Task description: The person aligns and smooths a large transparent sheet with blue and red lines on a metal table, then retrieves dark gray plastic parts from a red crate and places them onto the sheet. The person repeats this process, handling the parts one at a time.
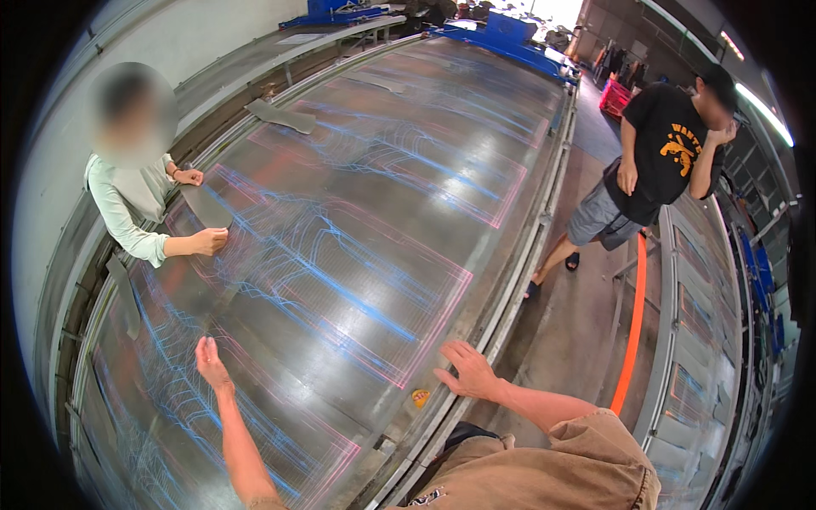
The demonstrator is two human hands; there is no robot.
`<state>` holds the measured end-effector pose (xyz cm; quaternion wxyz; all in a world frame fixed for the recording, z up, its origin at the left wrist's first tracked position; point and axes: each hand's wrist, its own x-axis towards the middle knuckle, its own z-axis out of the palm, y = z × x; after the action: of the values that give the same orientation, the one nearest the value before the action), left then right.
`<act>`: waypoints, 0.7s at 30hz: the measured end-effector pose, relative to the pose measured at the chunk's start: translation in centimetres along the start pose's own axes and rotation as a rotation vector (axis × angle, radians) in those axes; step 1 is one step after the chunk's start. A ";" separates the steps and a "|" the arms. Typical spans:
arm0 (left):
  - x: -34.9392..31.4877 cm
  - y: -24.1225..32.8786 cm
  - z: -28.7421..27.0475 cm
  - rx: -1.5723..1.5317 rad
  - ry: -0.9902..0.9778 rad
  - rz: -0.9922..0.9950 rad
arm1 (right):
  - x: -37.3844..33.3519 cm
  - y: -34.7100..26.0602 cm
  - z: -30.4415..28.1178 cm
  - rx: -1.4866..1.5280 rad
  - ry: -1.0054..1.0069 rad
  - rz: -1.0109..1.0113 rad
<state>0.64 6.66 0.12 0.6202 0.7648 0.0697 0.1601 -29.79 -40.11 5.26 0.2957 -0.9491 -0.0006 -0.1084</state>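
Observation:
Before me stretches a long table whose shiny dark top carries blue and pink curved outlines. My left hand is over the outlines, its fingers drawn together. What they hold, if anything, is too small to make out. Fingers spread, my right hand is at the table's near edge rail and holds nothing. Across the table a co-worker in a pale green top has both hands at a grey-green cut fabric piece. A small yellow sticker lies below my right hand.
More grey-green pieces lie along the far edge, one hanging over it. A blue machine frame spans the table's end. In the right aisle stands a person in a black shirt, near an orange strip and another table.

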 end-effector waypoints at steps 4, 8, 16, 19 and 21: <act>-5.4 2.8 -0.7 0.203 -0.014 0.094 | 0.0 0.1 0.2 0.030 0.008 0.001; -13.7 5.9 2.5 0.224 -0.215 -0.021 | 0.3 -0.6 -0.2 0.046 0.077 0.006; -32.1 13.1 9.1 0.321 -0.646 0.095 | 0.2 0.1 0.5 0.100 0.120 0.023; -37.4 14.6 11.0 0.275 -0.610 0.000 | 0.0 0.7 0.8 0.129 0.141 -0.014; -40.0 14.6 11.7 0.297 -0.547 0.010 | 0.1 0.5 1.0 0.154 0.143 -0.048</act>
<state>-34.42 -19.65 5.85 0.4968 0.8620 -0.0809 -0.0602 -29.49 -40.00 4.19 0.3644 -0.9131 -0.0107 -0.1824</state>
